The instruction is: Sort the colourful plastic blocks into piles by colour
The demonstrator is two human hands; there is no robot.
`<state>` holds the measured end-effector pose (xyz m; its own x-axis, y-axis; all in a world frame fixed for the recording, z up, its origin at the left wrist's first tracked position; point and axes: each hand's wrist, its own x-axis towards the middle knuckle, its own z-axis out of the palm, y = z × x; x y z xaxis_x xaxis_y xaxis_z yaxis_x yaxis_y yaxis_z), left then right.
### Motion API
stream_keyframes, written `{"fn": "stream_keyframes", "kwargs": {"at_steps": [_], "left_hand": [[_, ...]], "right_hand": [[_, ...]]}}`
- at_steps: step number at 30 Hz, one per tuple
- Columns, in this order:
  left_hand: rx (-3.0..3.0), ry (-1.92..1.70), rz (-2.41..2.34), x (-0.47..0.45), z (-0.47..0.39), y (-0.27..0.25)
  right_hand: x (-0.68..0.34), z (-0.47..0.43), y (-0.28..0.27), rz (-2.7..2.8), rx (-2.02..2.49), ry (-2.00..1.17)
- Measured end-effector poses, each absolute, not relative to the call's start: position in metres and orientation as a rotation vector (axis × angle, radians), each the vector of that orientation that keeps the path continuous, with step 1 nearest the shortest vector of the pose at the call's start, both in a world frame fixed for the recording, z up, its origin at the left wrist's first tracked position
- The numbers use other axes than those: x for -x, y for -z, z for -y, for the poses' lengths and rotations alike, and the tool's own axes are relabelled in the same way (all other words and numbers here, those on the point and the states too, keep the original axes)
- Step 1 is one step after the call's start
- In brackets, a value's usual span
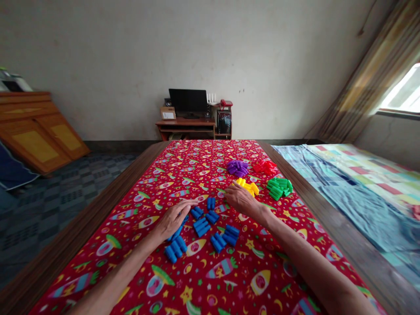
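Small blue plastic tube-shaped pieces (201, 227) lie scattered on a red patterned cloth (197, 280), several of them joined side by side. My left hand (173, 221) rests over some of these blue pieces at the left, fingers stretched out, partly covering them. Further right, my right hand (242, 197) hovers low or rests on the cloth, fingers loosely bent, with nothing visible in them. Just behind it is a heap of yellow pieces (251, 187), partly hidden by the hand. A pair of blue pieces (211, 203) lies between my two hands.
Heaps of purple (237, 168), red (265, 166) and green pieces (280, 188) lie around the yellow heap. The cloth covers a dark wooden table (144, 158). A bed (357, 192) adjoins its right side. Beyond stands a desk (187, 123) with a monitor (188, 101).
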<state>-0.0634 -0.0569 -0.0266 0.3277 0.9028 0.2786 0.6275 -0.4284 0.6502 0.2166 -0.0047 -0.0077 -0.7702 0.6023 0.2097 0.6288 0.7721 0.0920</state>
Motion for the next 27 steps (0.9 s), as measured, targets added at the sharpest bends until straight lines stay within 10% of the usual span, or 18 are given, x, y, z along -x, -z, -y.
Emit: {"fn": "stream_keyframes", "kwargs": {"at_steps": [27], "left_hand": [[-2.224, -0.870, -1.316, 0.065, 0.055, 0.029]], "right_hand": [[-0.223, -0.002, 0.020, 2.656, 0.963, 0.487]]}}
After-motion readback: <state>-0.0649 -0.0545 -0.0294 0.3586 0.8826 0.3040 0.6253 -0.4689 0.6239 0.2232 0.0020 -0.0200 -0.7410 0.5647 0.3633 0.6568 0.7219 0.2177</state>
